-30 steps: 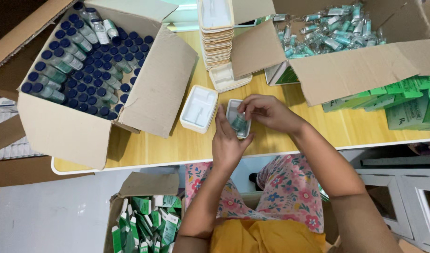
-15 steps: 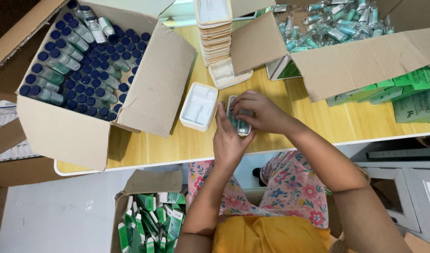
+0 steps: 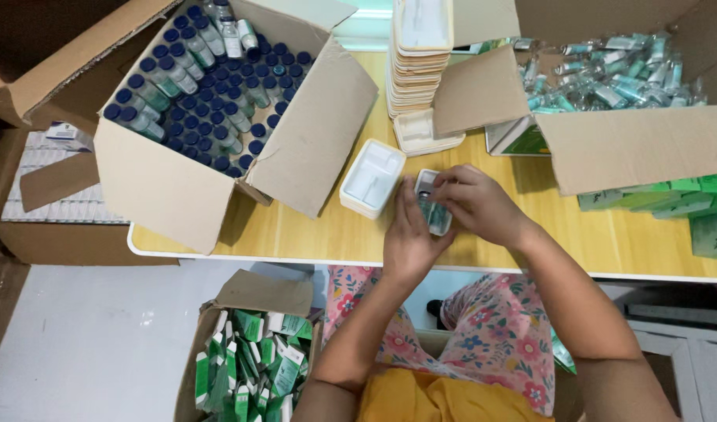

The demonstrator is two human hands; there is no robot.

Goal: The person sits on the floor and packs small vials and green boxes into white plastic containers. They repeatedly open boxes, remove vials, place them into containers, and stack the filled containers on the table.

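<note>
Your left hand point(image 3: 408, 238) and right hand point(image 3: 474, 205) both grip a small white plastic tray point(image 3: 433, 202) holding a glass vial, on the wooden table point(image 3: 311, 230). Just left of that tray lies an empty rectangular tray point(image 3: 372, 177); beyond it, a cardboard box point(image 3: 171, 187) of blue-capped vials.

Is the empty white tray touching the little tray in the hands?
Apart. The head view shows a strip of bare table between the empty tray and the held tray.

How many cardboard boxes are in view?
4. One with blue-capped vials at the table's left, one with clear vials at its right, one with green cartons on the floor, one partly hidden at the far left. More may be hidden.
</note>
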